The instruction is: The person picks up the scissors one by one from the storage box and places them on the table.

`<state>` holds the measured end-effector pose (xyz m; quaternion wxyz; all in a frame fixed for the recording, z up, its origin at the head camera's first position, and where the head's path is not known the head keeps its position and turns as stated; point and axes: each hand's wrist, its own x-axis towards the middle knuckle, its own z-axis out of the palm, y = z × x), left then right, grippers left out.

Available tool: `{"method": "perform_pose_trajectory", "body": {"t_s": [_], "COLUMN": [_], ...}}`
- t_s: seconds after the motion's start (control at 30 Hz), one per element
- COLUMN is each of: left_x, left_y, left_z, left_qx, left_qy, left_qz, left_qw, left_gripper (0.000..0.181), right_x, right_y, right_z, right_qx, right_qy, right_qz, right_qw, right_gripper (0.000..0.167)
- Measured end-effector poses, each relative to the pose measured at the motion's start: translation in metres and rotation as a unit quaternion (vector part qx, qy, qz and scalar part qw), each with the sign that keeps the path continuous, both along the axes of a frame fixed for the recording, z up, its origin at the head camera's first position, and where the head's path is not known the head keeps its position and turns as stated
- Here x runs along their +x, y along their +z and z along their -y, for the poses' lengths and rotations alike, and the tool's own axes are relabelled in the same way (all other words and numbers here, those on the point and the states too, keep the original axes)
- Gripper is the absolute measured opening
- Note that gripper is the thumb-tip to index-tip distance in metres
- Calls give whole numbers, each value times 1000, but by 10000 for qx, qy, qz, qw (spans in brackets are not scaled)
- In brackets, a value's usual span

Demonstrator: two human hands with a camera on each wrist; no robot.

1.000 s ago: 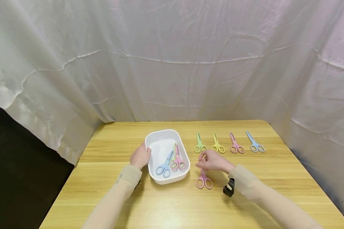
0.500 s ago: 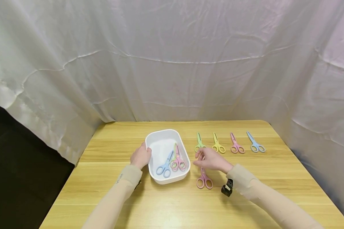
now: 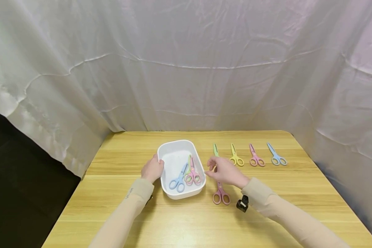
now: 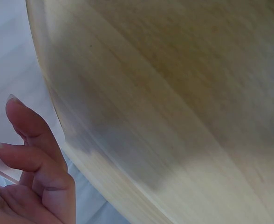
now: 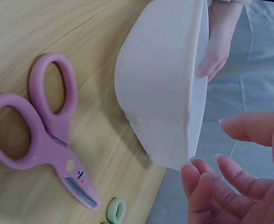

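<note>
My left hand (image 3: 153,169) grips the left rim of a white plastic box (image 3: 170,148), thumb over the edge; in the left wrist view its fingers (image 4: 32,161) are bent. Inside the box lie blue scissors (image 3: 180,181) and pink scissors (image 3: 192,175), which partly cover green scissors (image 3: 189,162). At the box's right rim hovers my right hand (image 3: 224,170), fingers loosely bent, thumb apart and nothing held. Below it, pink scissors (image 3: 219,188) lie on the table, blades partly hidden in the head view; the right wrist view shows those scissors (image 5: 53,140) beside the box (image 5: 155,70).
Behind my right hand a row of scissors lies on the wooden table (image 3: 186,224): green (image 3: 215,150), yellow (image 3: 235,157), pink (image 3: 256,157) and blue (image 3: 277,157). The green pair's handles are hidden by my hand. Grey-white curtains (image 3: 186,93) stand around the table.
My right hand has moved left and slightly away from me, from over the pink scissors to the box's right rim. My left hand and the box have stayed put.
</note>
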<state>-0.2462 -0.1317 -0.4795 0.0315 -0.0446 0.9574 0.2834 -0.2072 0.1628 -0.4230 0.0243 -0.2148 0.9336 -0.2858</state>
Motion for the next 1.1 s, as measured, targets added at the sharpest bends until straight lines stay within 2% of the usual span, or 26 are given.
{"method": "perform_pose_trajectory", "body": {"t_s": [0.33, 0.6, 0.83, 1.1], "left_x": [1, 0, -2, -1], "left_y": [1, 0, -2, -1], "left_z": [-1, 0, 2, 1], "left_qx": [51, 24, 4, 34], "left_qy": [55, 64, 8, 1], "left_qz": [24, 30, -31, -30], "left_qw": [10000, 10000, 10000, 10000], "left_gripper": [55, 55, 55, 55], "right_x": [-1, -2, -3, -4], "right_y": [4, 4, 0, -6], "right_z": [16, 29, 39, 47], "right_qx": [29, 54, -25, 21], "right_qy": [109, 323, 685, 1112], "right_qz": [-472, -689, -1046, -1051], "right_qw": [9988, 9971, 9921, 9882], "right_gripper": [25, 30, 27, 24]}}
